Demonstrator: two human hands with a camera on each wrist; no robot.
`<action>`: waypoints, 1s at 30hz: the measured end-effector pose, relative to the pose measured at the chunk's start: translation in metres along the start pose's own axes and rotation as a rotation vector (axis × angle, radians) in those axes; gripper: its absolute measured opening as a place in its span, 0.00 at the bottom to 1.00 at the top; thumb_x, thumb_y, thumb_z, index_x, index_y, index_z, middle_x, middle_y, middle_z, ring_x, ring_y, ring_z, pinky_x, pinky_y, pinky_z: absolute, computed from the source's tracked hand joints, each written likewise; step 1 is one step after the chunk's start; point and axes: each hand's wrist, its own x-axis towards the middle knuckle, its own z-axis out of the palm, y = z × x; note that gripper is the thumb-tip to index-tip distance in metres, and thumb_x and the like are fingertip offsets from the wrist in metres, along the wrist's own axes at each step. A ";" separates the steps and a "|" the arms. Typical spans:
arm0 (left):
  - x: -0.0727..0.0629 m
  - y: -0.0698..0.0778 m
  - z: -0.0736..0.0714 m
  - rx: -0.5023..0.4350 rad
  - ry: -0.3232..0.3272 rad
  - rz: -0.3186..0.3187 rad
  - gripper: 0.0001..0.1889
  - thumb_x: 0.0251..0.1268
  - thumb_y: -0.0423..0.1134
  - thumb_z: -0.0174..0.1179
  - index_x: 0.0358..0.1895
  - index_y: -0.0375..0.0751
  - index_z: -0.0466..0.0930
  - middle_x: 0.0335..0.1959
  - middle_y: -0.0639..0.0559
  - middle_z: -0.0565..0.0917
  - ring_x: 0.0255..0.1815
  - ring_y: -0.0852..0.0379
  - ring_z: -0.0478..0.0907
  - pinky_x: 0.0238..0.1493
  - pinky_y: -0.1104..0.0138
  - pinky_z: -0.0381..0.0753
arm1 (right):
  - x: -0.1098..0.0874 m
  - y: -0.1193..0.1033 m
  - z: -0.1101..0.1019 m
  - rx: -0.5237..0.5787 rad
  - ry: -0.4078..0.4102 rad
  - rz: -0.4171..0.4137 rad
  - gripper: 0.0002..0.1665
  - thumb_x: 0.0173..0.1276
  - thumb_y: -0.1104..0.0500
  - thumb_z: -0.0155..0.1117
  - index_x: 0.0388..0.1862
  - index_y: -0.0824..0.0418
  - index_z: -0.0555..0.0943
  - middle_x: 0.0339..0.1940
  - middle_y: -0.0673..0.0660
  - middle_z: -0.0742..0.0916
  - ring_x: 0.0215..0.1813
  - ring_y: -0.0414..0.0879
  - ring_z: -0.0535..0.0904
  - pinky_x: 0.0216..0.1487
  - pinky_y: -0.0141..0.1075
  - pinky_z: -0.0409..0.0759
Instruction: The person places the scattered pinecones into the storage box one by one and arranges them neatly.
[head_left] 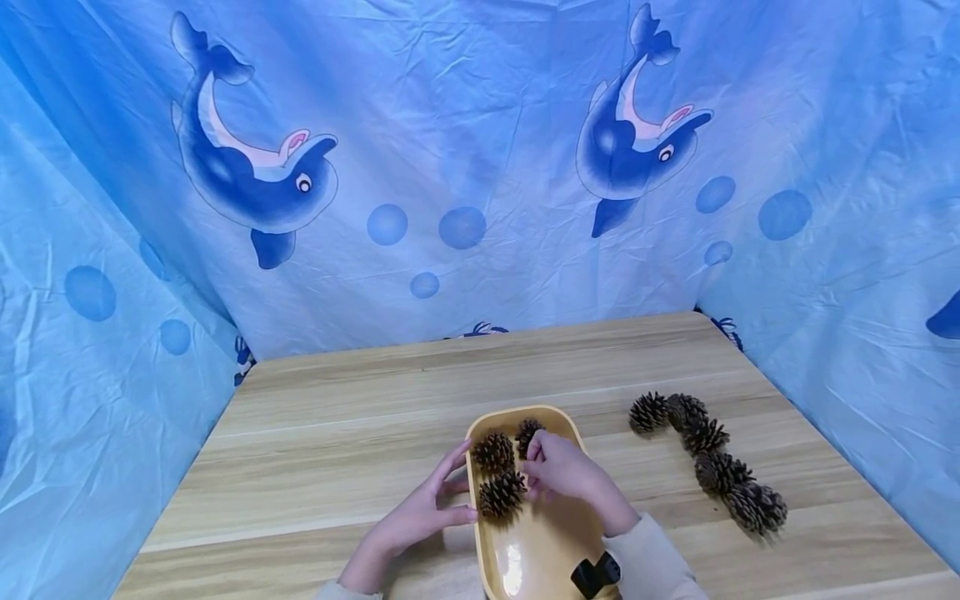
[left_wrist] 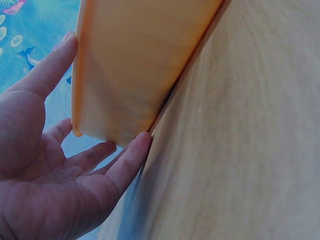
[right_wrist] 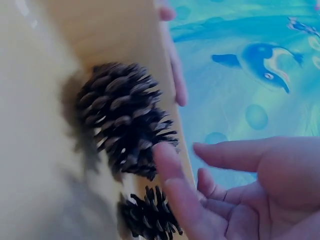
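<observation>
A yellow-orange plastic tray (head_left: 491, 558) stands on the table with three brown pine cones in its far half. Two of them, one pine cone (head_left: 492, 452) and a nearer pine cone (head_left: 502, 495), lie along the left wall. The third pine cone (head_left: 528, 435) is near the far right corner, partly behind my right hand (head_left: 562, 473). This hand hovers inside the tray, thumb and fingers apart; in the right wrist view a fingertip overlaps a pine cone (right_wrist: 122, 112), contact unclear. My left hand (left_wrist: 65, 165) touches the tray's outer left side with extended fingers.
Several more pine cones (head_left: 705, 437) lie in a slanting row on the wooden table (head_left: 337, 467), right of the tray. A blue dolphin-print cloth (head_left: 465, 150) hangs behind and at both sides. A small black device (head_left: 595, 575) sits at my right wrist.
</observation>
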 end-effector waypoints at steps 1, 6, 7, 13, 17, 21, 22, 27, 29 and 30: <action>0.000 0.000 0.000 0.001 0.001 -0.001 0.50 0.61 0.34 0.64 0.79 0.54 0.38 0.78 0.30 0.42 0.71 0.27 0.59 0.62 0.56 0.79 | 0.001 0.001 -0.002 0.037 -0.013 -0.011 0.07 0.69 0.64 0.59 0.34 0.67 0.71 0.25 0.61 0.84 0.24 0.46 0.83 0.25 0.39 0.86; -0.001 0.000 0.000 0.010 0.006 -0.004 0.50 0.61 0.34 0.64 0.79 0.54 0.38 0.77 0.30 0.42 0.71 0.28 0.59 0.61 0.58 0.80 | 0.004 0.005 -0.011 0.198 -0.093 -0.053 0.14 0.72 0.58 0.56 0.38 0.72 0.73 0.31 0.63 0.85 0.29 0.47 0.85 0.28 0.36 0.86; -0.001 0.000 0.000 0.011 0.008 -0.004 0.50 0.61 0.33 0.64 0.79 0.54 0.38 0.77 0.30 0.42 0.71 0.27 0.59 0.61 0.59 0.80 | 0.004 0.005 -0.013 0.222 -0.105 -0.053 0.16 0.72 0.58 0.56 0.40 0.73 0.73 0.32 0.63 0.85 0.30 0.47 0.85 0.28 0.35 0.86; -0.001 0.001 0.001 0.008 0.012 -0.010 0.50 0.61 0.33 0.64 0.79 0.54 0.38 0.77 0.29 0.42 0.71 0.26 0.58 0.59 0.60 0.81 | -0.001 0.006 -0.027 0.298 -0.131 -0.059 0.23 0.72 0.56 0.55 0.51 0.77 0.71 0.40 0.66 0.84 0.36 0.45 0.84 0.36 0.37 0.87; 0.000 0.002 0.001 0.013 0.018 -0.020 0.50 0.60 0.33 0.64 0.79 0.55 0.38 0.77 0.29 0.42 0.72 0.26 0.56 0.60 0.58 0.81 | -0.009 0.008 -0.045 0.302 -0.107 -0.074 0.27 0.72 0.54 0.55 0.55 0.79 0.68 0.42 0.66 0.84 0.40 0.46 0.83 0.38 0.38 0.88; 0.000 0.002 0.001 0.024 0.022 -0.021 0.50 0.60 0.34 0.64 0.79 0.56 0.39 0.77 0.30 0.42 0.71 0.26 0.58 0.60 0.57 0.81 | -0.016 0.011 -0.062 0.284 -0.041 -0.087 0.29 0.72 0.54 0.56 0.57 0.79 0.67 0.43 0.66 0.84 0.42 0.47 0.82 0.38 0.42 0.88; 0.000 0.002 0.001 0.025 0.022 -0.021 0.50 0.61 0.35 0.64 0.79 0.56 0.39 0.77 0.30 0.42 0.71 0.27 0.58 0.60 0.57 0.81 | -0.017 0.012 -0.065 0.275 -0.021 -0.093 0.29 0.72 0.55 0.57 0.57 0.79 0.67 0.43 0.65 0.84 0.42 0.47 0.82 0.38 0.42 0.88; 0.000 0.001 0.001 0.026 0.020 -0.020 0.50 0.61 0.34 0.64 0.79 0.56 0.39 0.77 0.30 0.43 0.71 0.27 0.59 0.59 0.58 0.81 | -0.025 0.013 -0.076 0.243 0.084 -0.131 0.26 0.72 0.57 0.57 0.56 0.79 0.69 0.44 0.70 0.83 0.45 0.53 0.83 0.39 0.47 0.88; 0.000 0.001 0.001 0.029 0.020 -0.018 0.50 0.61 0.34 0.64 0.79 0.56 0.39 0.77 0.30 0.43 0.71 0.27 0.59 0.59 0.58 0.81 | -0.029 0.013 -0.079 0.232 0.125 -0.138 0.25 0.72 0.57 0.58 0.55 0.78 0.70 0.45 0.73 0.82 0.45 0.52 0.83 0.40 0.47 0.88; 0.000 0.001 0.001 0.031 0.020 -0.018 0.50 0.61 0.34 0.64 0.79 0.56 0.39 0.77 0.30 0.43 0.71 0.27 0.59 0.59 0.58 0.81 | -0.031 0.012 -0.081 0.230 0.146 -0.137 0.24 0.71 0.58 0.58 0.55 0.78 0.70 0.46 0.73 0.82 0.44 0.50 0.83 0.40 0.47 0.88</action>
